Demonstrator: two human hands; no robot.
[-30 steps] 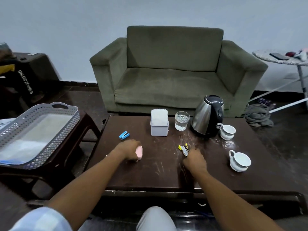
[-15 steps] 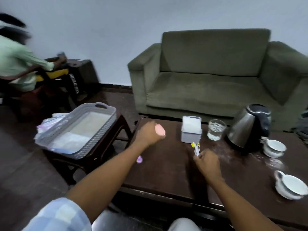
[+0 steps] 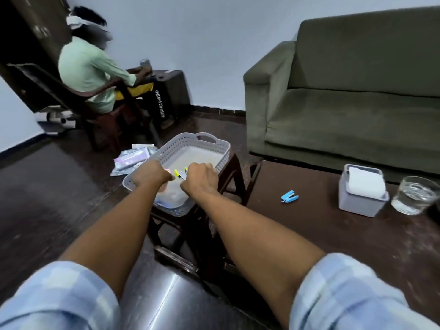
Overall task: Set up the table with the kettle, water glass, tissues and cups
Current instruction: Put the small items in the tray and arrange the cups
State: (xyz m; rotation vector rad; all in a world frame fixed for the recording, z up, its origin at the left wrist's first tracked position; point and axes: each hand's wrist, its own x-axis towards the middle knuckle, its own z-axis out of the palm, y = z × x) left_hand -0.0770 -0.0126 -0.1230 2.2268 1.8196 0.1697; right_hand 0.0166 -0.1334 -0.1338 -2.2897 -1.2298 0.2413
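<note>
My left hand (image 3: 152,173) and my right hand (image 3: 201,178) are side by side over the grey perforated basket (image 3: 185,146), which sits on a dark stool. The left hand is closed on a small pink object, of which only a sliver shows. The right hand pinches small yellow-and-silver tools (image 3: 179,173). On the dark coffee table (image 3: 309,225) to the right stand the grey tissue box (image 3: 362,194) and the water glass (image 3: 415,198) at the frame edge. The kettle and cups are out of view.
A small blue stapler (image 3: 289,196) lies on the table near its left end. A green sofa (image 3: 345,110) stands behind the table. A person (image 3: 90,72) sits on a chair at the back left. Packets (image 3: 131,159) lie on the floor beside the stool.
My view has swung left from the table to the basket. Both hands have carried their small items from the tabletop to above the basket.
</note>
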